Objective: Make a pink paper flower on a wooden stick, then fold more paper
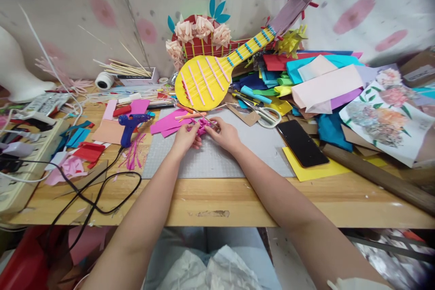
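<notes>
Both my hands meet over a grey cutting mat (220,158) on the wooden table. My left hand (186,137) and my right hand (224,134) are closed in pinches on a small crumpled magenta paper piece (203,125) held between them. Flat magenta paper sheets (168,123) lie just left of it. A thin stick lies by my right fingers.
A yellow paper guitar (207,79) and paper flowers stand behind. A blue glue gun (131,124) with black cable lies left. Scissors (267,115), a black phone (302,143) on yellow paper, and a heap of coloured sheets (319,81) lie right.
</notes>
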Demonstrator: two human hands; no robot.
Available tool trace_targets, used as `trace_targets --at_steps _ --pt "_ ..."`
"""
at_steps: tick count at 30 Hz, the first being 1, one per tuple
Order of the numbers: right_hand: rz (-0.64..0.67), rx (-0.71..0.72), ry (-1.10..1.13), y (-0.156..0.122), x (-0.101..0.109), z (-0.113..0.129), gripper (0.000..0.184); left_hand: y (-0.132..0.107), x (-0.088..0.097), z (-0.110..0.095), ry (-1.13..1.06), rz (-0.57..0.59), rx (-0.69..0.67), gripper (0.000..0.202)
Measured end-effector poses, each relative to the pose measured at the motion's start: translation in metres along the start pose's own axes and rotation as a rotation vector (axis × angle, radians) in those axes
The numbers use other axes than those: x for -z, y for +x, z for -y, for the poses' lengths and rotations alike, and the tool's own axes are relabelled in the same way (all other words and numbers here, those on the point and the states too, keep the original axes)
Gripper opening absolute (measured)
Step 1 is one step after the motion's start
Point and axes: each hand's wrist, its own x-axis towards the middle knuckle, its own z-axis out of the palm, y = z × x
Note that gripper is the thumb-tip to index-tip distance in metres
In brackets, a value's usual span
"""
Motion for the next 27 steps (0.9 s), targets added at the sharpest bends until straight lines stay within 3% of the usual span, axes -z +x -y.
trace_targets --at_steps 9,11,15,23,27 --pt "0.019 0.151 -0.041 -0.004 -0.004 0.002 0.039 0.004 -0.004 0.003 -0.002 -0.050 0.020 0.032" --pt "-0.010 0.222 -0.075 -0.006 -0.001 0.007 0.039 0.003 -0.003 0.003 -0.073 -0.002 0.026 0.027" --pt "-0.050 0.299 -0.176 -0.009 0.002 0.015 0.035 0.001 0.000 0.003 -0.317 0.206 0.032 0.007" --pt "-0.126 0.265 -0.201 -0.007 0.001 0.011 0.026 0.000 0.000 -0.003 -0.589 0.226 0.150 0.012" --pt "-0.152 0.258 -0.164 -0.006 -0.001 0.010 0.023 0.003 -0.001 -0.001 -0.650 0.196 0.127 0.018"
